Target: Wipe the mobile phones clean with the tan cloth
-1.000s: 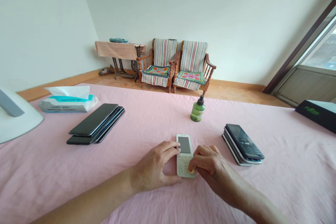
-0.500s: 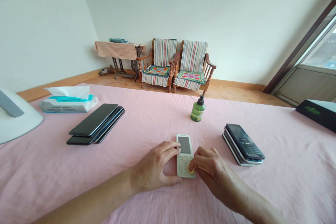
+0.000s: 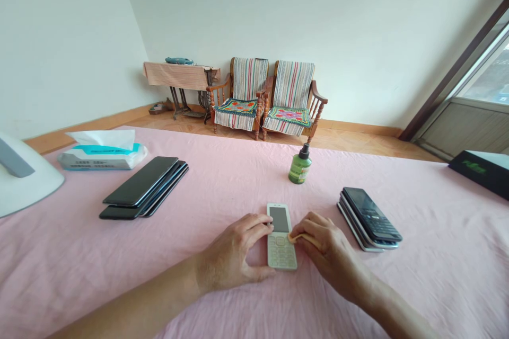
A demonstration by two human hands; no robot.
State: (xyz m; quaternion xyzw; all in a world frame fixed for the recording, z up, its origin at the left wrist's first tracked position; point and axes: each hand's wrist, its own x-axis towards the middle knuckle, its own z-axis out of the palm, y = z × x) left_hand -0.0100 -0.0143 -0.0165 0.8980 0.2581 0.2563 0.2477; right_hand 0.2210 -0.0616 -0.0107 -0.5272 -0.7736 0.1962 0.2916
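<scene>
A white keypad phone (image 3: pixel 282 251) lies face up on the pink cloth, its grey screen toward the far end. My left hand (image 3: pixel 240 249) grips its left side, fingertips by the screen and thumb near the lower left corner. Pinched in my right hand (image 3: pixel 324 246) is a thin orange-tan piece of cloth (image 3: pixel 306 237), mostly hidden by the fingers. Its tip touches the phone's right edge, just below the screen. Beyond the phone stands a green bottle (image 3: pixel 299 169) with a black pump top.
Stacked phones lie at the left (image 3: pixel 141 183) and at the right (image 3: pixel 369 214), the right stack topped by a keypad phone. Farther left are a tissue pack (image 3: pixel 103 156) and a white-grey object (image 3: pixel 27 180). A black box (image 3: pixel 479 172) sits at the far right.
My right hand has moved up along the phone with the cloth, from the lower keys to the edge just below the screen. My left hand and the phone stay put.
</scene>
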